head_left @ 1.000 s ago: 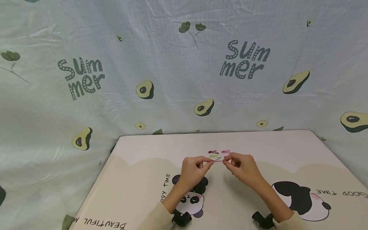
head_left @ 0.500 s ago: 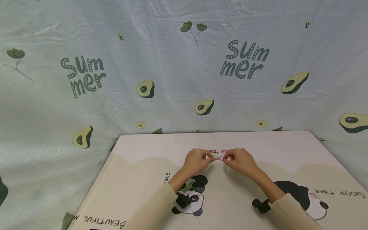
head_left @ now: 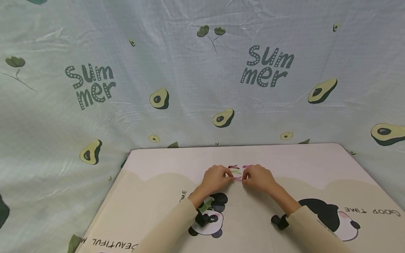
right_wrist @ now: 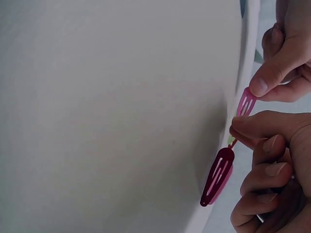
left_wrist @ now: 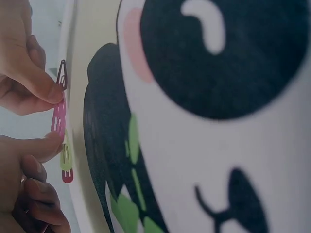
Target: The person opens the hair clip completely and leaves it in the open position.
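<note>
Between my two hands a pink snap hair clip [head_left: 238, 179] is held near the far part of the table. My left hand [head_left: 216, 177] pinches one end with thumb and index finger. The thumb and forefinger of my right hand [head_left: 257, 177] pinch the other end, covering it in the right wrist view. Just beyond them lie a light green clip [head_left: 235, 172], a red clip [head_left: 233, 167] and a magenta clip [head_left: 245, 166]. The right wrist view also shows a dark crimson clip [right_wrist: 217, 177] overlapping a pink one.
The table [head_left: 177, 160] has a printed cover with a panda [head_left: 207, 225] and other drawings. Its far edge meets a hanging pale curtain [head_left: 190, 70] printed with avocados. A black wrist device [head_left: 202, 219] shows by the left sleeve, another [head_left: 279, 223] by the right.
Both hands keep the pink clip between them. They shifted slightly away, then came back a little nearer and to the left; the green clip shows more now than half a second ago.
</note>
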`<state>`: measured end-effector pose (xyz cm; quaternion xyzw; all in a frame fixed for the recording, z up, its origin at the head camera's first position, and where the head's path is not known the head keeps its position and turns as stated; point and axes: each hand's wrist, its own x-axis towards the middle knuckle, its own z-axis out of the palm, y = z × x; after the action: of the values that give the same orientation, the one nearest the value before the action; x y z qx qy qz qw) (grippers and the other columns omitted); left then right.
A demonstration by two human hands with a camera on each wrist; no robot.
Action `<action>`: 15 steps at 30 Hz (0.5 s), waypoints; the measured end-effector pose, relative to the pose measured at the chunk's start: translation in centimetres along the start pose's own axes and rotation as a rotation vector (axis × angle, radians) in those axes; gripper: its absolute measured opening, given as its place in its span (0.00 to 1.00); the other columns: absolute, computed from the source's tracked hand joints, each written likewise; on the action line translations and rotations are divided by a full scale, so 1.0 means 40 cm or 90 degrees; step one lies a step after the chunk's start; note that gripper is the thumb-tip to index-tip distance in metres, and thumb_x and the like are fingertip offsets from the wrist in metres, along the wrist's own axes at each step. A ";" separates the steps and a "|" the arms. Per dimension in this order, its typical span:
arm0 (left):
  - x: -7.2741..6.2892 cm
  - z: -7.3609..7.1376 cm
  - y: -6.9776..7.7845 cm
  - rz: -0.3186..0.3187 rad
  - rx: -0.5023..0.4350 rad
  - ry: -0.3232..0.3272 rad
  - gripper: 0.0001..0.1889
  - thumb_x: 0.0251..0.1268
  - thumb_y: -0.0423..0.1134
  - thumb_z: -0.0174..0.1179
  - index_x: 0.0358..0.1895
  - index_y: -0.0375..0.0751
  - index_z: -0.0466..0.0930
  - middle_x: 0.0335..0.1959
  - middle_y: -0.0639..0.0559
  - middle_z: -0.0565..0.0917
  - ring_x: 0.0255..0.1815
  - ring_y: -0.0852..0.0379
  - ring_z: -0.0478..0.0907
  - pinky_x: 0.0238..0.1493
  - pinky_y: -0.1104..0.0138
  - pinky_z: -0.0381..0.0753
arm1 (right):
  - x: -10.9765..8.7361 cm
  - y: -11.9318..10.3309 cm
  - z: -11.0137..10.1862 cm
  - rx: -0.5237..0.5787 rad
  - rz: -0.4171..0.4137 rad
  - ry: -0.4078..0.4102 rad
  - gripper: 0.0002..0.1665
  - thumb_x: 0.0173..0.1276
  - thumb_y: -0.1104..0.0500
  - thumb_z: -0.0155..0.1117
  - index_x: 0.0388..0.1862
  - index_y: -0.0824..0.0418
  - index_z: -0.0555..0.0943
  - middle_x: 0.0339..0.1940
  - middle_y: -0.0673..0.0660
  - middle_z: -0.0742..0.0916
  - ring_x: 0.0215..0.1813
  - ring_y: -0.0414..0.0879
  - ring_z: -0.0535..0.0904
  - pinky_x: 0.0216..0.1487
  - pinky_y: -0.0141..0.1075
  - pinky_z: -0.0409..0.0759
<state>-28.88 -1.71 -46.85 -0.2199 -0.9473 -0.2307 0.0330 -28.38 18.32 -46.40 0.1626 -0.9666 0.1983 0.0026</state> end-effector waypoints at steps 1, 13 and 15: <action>0.000 0.002 -0.002 -0.001 0.001 -0.001 0.04 0.65 0.43 0.70 0.37 0.51 0.93 0.26 0.58 0.85 0.24 0.64 0.69 0.24 0.71 0.64 | 0.001 0.000 0.002 0.001 0.000 -0.006 0.03 0.59 0.62 0.71 0.27 0.55 0.89 0.26 0.48 0.85 0.28 0.44 0.73 0.28 0.38 0.70; 0.012 0.014 -0.013 0.011 0.046 -0.007 0.05 0.64 0.46 0.71 0.38 0.53 0.94 0.34 0.58 0.90 0.27 0.62 0.76 0.25 0.69 0.68 | 0.009 -0.006 0.006 -0.010 0.011 -0.004 0.03 0.60 0.61 0.72 0.27 0.56 0.88 0.29 0.51 0.87 0.29 0.45 0.75 0.28 0.40 0.73; 0.013 0.013 -0.011 0.008 0.049 -0.015 0.06 0.63 0.47 0.71 0.38 0.53 0.94 0.36 0.57 0.91 0.29 0.61 0.79 0.26 0.69 0.69 | 0.010 -0.008 0.008 -0.005 0.020 -0.007 0.03 0.60 0.61 0.72 0.27 0.56 0.88 0.29 0.51 0.87 0.29 0.45 0.75 0.28 0.40 0.73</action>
<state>-29.51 -1.63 -47.42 -0.2272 -0.9544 -0.1910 0.0316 -28.65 17.81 -46.54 0.1482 -0.9698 0.1938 -0.0051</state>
